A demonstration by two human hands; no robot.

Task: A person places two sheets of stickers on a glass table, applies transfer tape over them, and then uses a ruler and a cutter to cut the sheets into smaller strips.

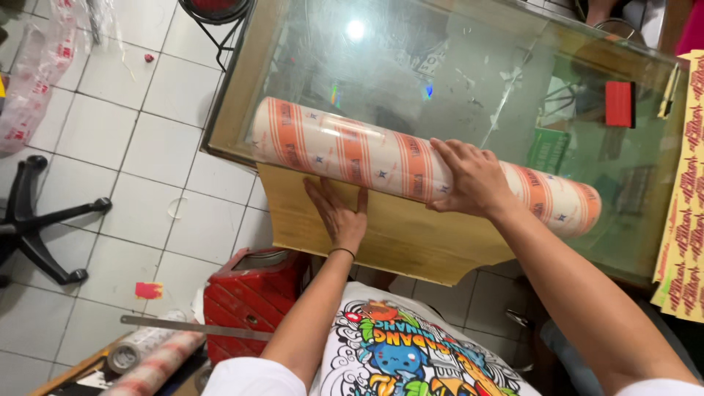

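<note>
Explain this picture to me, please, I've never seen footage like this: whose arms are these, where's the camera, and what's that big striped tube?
There is one picture, taken by a camera worn on a person's head and looking down, so the two bare arms are that person's own. No machine is involved. The right hand rests on top of a long roll of white film with orange stripes, which lies across a glass-topped table. The left hand presses flat on a yellowish sheet that hangs over the table's near edge under the roll. On the glass farther back sits a small red block. On the tiled floor below stand a red toolbox and the base of an office chair.
</note>
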